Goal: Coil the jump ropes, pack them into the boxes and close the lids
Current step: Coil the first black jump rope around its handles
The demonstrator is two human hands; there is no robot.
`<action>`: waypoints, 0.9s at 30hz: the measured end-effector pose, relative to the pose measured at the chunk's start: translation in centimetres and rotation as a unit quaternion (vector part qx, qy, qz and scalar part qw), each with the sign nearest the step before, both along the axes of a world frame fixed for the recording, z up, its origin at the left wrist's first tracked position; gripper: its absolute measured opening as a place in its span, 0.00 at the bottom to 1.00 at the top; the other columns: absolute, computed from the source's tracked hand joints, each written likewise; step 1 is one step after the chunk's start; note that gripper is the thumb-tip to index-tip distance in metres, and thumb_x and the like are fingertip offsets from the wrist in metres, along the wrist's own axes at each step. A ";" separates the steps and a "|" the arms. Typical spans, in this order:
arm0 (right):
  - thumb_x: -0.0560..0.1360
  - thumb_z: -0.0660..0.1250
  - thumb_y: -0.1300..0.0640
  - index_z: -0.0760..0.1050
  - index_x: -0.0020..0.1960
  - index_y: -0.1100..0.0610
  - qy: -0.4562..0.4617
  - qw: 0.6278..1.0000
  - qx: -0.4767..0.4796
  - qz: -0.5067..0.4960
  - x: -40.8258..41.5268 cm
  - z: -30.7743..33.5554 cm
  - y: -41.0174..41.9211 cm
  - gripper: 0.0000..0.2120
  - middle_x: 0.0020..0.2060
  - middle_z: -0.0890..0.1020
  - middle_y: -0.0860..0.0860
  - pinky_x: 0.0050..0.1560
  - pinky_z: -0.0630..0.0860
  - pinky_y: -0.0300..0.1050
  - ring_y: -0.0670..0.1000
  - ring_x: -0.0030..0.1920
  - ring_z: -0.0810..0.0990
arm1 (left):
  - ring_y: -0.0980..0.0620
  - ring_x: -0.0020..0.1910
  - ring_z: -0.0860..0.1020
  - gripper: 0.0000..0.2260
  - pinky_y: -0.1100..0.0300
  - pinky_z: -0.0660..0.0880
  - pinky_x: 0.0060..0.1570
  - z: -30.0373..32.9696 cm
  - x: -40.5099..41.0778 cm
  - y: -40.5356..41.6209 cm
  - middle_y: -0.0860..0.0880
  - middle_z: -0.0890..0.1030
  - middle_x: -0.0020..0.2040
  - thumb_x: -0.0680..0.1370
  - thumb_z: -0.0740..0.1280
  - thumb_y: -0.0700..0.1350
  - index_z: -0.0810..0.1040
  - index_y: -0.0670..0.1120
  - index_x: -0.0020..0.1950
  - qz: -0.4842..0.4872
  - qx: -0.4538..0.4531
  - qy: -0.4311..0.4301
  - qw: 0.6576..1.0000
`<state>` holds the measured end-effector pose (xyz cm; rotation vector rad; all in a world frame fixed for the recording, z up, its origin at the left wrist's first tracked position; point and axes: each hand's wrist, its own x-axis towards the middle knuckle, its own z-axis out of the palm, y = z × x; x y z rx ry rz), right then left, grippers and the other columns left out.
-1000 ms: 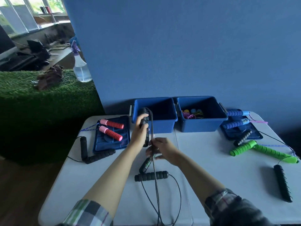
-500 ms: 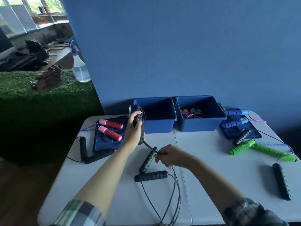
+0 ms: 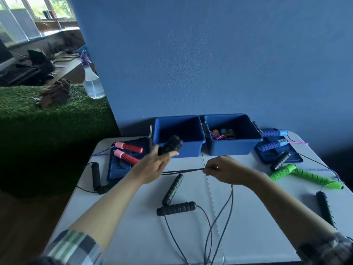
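Observation:
My left hand (image 3: 152, 165) grips a black jump-rope handle (image 3: 170, 145) in front of the empty left blue box (image 3: 179, 148). My right hand (image 3: 223, 170) pinches the black cord (image 3: 183, 171), which runs taut and level between the two hands. More cord hangs from my right hand to the table's near edge. A black handle with green rings (image 3: 172, 189) and another black handle (image 3: 176, 208) lie below my hands. The right blue box (image 3: 234, 147) holds coloured ropes.
Pink-red handles (image 3: 129, 153) rest on a blue lid (image 3: 116, 169) at left, black handles (image 3: 96, 178) beside it. At right lie blue handles (image 3: 272, 139) on another lid (image 3: 292, 159), green handles (image 3: 305, 175) and a black handle (image 3: 324, 208). A spray bottle (image 3: 92, 85) stands far left.
My left hand tilted the black handle over to the right. My right hand moved right and up, pulling the cord straight between the hands.

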<state>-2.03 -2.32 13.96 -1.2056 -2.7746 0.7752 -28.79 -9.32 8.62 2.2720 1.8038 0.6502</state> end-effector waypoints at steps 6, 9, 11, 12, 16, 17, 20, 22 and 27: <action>0.78 0.63 0.52 0.78 0.48 0.53 0.058 0.996 0.064 0.033 0.5 0.9 0.8 0.07 0.39 0.77 0.43 0.41 0.70 0.35 0.45 0.41 0.75 | 0.45 0.33 0.75 0.23 0.52 0.74 0.34 -1.7 1.9 -0.7 0.41 0.72 0.54 0.81 0.41 0.61 0.49 0.60 0.76 -0.111 0.000 0.111 0.988; 0.78 0.64 0.55 0.78 0.51 0.57 0.087 0.993 0.066 0.049 0.3 1.1 1.5 0.07 0.43 0.79 0.47 0.40 0.67 0.26 0.42 0.39 0.73 | 0.41 0.44 0.79 0.29 0.52 0.76 0.42 -2.4 2.8 -1.3 0.38 0.73 0.60 0.81 0.45 0.63 0.48 0.50 0.77 -0.131 -0.022 0.109 0.985; 0.77 0.64 0.56 0.78 0.51 0.57 0.096 0.994 0.039 0.043 0.2 0.9 2.1 0.07 0.42 0.78 0.46 0.41 0.66 0.24 0.39 0.38 0.73 | 0.40 0.59 0.76 0.37 0.51 0.74 0.57 -1.9 3.6 -1.7 0.38 0.69 0.70 0.78 0.44 0.67 0.46 0.43 0.78 -0.124 -0.068 0.099 0.985; 0.77 0.65 0.56 0.78 0.50 0.57 0.100 0.994 0.023 0.036 0.2 0.6 2.4 0.06 0.42 0.78 0.45 0.41 0.66 0.23 0.37 0.38 0.74 | 0.41 0.63 0.74 0.38 0.52 0.71 0.61 -1.7 4.0 -2.0 0.39 0.67 0.72 0.77 0.45 0.67 0.45 0.42 0.78 -0.121 -0.087 0.090 0.985; 0.76 0.66 0.60 0.80 0.49 0.58 0.154 0.987 -0.048 0.000 0.0 -0.8 3.0 0.04 0.38 0.79 0.43 0.41 0.68 0.23 0.31 0.37 0.74 | 0.40 0.56 0.76 0.31 0.57 0.70 0.53 -0.2 5.9 -2.7 0.39 0.72 0.66 0.81 0.56 0.55 0.47 0.41 0.77 -0.134 -0.110 0.010 0.985; 0.75 0.67 0.60 0.80 0.49 0.58 0.170 0.983 -0.070 -0.014 0.0 -1.3 3.2 0.04 0.38 0.80 0.44 0.42 0.69 0.24 0.31 0.37 0.75 | 0.41 0.58 0.75 0.30 0.60 0.68 0.53 0.0 6.3 -2.9 0.39 0.71 0.67 0.82 0.58 0.52 0.49 0.39 0.76 -0.134 -0.108 -0.006 0.985; 0.73 0.69 0.61 0.82 0.50 0.57 0.233 0.956 -0.168 -0.054 0.2 -3.2 3.5 0.07 0.42 0.84 0.48 0.48 0.75 0.37 0.40 0.41 0.80 | 0.45 0.66 0.70 0.32 0.61 0.65 0.62 0.5 7.1 -3.1 0.41 0.65 0.73 0.80 0.61 0.53 0.50 0.42 0.77 -0.133 -0.090 -0.058 0.985; 0.75 0.64 0.67 0.80 0.54 0.61 0.292 0.912 -0.277 -0.085 0.3 -4.4 3.5 0.10 0.44 0.85 0.54 0.46 0.76 0.44 0.49 0.42 0.81 | 0.46 0.70 0.68 0.33 0.57 0.65 0.66 0.4 7.2 -3.0 0.43 0.62 0.75 0.80 0.61 0.57 0.46 0.49 0.78 -0.117 -0.084 -0.083 0.986; 0.72 0.64 0.70 0.80 0.41 0.64 0.377 0.782 -0.460 -0.186 -0.4 -7.0 1.9 0.08 0.38 0.82 0.58 0.52 0.77 0.51 0.52 0.39 0.80 | 0.46 0.57 0.75 0.29 0.50 0.72 0.58 -0.4 6.7 -2.4 0.46 0.70 0.63 0.79 0.57 0.60 0.51 0.57 0.77 -0.074 -0.055 -0.116 0.989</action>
